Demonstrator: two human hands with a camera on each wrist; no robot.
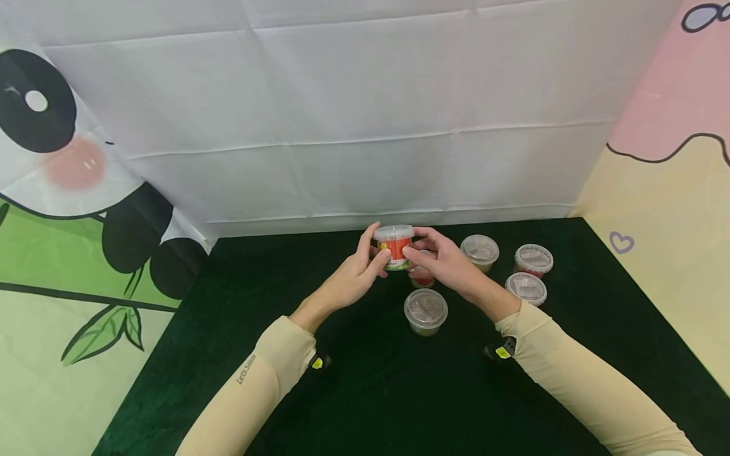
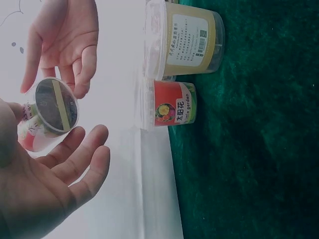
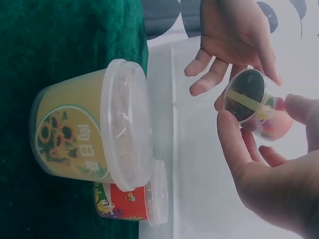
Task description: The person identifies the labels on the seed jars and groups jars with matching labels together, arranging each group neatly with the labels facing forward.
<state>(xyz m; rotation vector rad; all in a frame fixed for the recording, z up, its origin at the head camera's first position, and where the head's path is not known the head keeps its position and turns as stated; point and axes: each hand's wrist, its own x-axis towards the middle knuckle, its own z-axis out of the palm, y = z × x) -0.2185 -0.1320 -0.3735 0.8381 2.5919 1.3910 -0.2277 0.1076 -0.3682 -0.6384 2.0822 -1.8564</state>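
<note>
A small clear plastic cup [image 1: 395, 248] with a lid and a red-and-green label is held up over the far part of the table. My left hand [image 1: 355, 277] grips its left side between thumb and fingers, and my right hand [image 1: 447, 261] pinches the right side. From below, the left wrist view shows the cup's dark base [image 2: 56, 105] crossed by a pale yellow strip. Just beneath the hands stands another red-labelled cup [image 1: 422, 277], partly hidden. Nearer to me is a larger lidded tub [image 1: 426, 310], whose yellowish label [image 3: 75, 134] has sunflowers on it.
Right of my hands stand a lidded tub [image 1: 480, 250], a cup with red on it [image 1: 533, 259] and a further lidded container [image 1: 526, 289], close to my right forearm. Dark green cloth [image 1: 365, 392] covers the table. A white curtain [image 1: 353, 126] hangs behind it.
</note>
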